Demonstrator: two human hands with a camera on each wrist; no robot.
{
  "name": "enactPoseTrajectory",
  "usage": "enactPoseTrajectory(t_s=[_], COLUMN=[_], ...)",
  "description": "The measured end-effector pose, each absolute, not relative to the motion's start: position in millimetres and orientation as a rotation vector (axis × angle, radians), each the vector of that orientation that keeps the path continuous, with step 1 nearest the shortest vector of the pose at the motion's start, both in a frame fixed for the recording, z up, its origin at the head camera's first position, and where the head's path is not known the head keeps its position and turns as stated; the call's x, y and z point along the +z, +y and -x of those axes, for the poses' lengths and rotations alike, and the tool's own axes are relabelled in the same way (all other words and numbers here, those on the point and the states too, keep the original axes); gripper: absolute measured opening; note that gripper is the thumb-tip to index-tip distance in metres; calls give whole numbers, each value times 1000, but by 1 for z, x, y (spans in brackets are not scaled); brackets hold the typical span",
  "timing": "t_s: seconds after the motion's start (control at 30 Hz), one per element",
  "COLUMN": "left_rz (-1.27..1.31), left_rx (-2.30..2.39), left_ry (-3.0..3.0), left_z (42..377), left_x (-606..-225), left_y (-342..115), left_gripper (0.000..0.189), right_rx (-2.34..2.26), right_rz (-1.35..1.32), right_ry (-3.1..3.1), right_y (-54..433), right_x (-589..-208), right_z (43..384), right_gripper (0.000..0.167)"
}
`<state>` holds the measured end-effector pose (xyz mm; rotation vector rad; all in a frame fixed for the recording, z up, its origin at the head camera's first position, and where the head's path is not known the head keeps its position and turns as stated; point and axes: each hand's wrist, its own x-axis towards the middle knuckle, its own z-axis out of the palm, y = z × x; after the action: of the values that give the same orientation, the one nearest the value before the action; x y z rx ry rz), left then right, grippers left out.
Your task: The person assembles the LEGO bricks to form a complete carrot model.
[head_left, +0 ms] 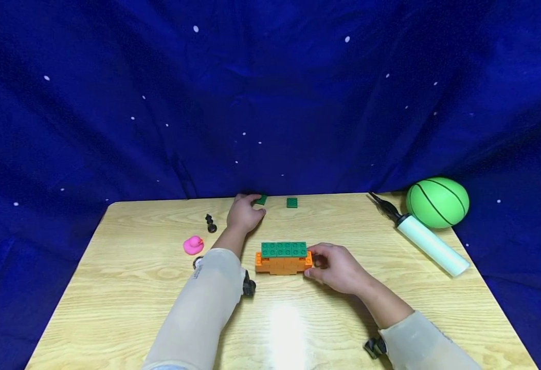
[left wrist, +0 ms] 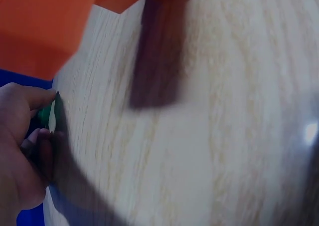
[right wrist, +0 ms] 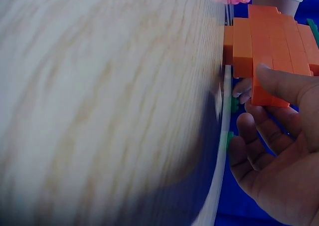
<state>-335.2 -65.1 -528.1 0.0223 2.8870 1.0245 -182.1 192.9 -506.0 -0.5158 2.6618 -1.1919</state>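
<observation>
Near the table's far edge, my left hand (head_left: 246,213) has its thumb and fingers around a green toy brick (head_left: 261,200); the left wrist view shows the green brick (left wrist: 46,115) between the fingertips. My right hand (head_left: 340,268) grips the right end of a toy-brick build (head_left: 283,265), orange below with a row of green studded bricks (head_left: 283,250) on top. In the right wrist view the thumb lies on the orange face (right wrist: 279,56), with other fingers behind it. A second green brick (head_left: 291,203) lies right of the left hand.
A pink rubber duck (head_left: 193,245) and a black chess piece (head_left: 211,224) lie left of the left forearm. At the right are a pale hand pump (head_left: 432,244) with a black end and a green ball (head_left: 437,202). A blue curtain (head_left: 270,103) hangs behind the wooden table (head_left: 127,288).
</observation>
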Motion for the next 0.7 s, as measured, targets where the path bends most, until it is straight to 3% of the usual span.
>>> enactPoseTrajectory(t_s=[0.23, 0.7], left_rz=[-52, -96], left_rx=[1091, 1173], left_ry=[2897, 2934], left_z=[331, 324], left_x=[-528, -530], left_y=[-68, -82], left_gripper=[36, 20], right_rx=[-1196, -1200], right_rz=[470, 481], right_ry=[2643, 2659], right_y=[193, 191], right_x=[-506, -506], right_z=[181, 181], right_gripper=[51, 48])
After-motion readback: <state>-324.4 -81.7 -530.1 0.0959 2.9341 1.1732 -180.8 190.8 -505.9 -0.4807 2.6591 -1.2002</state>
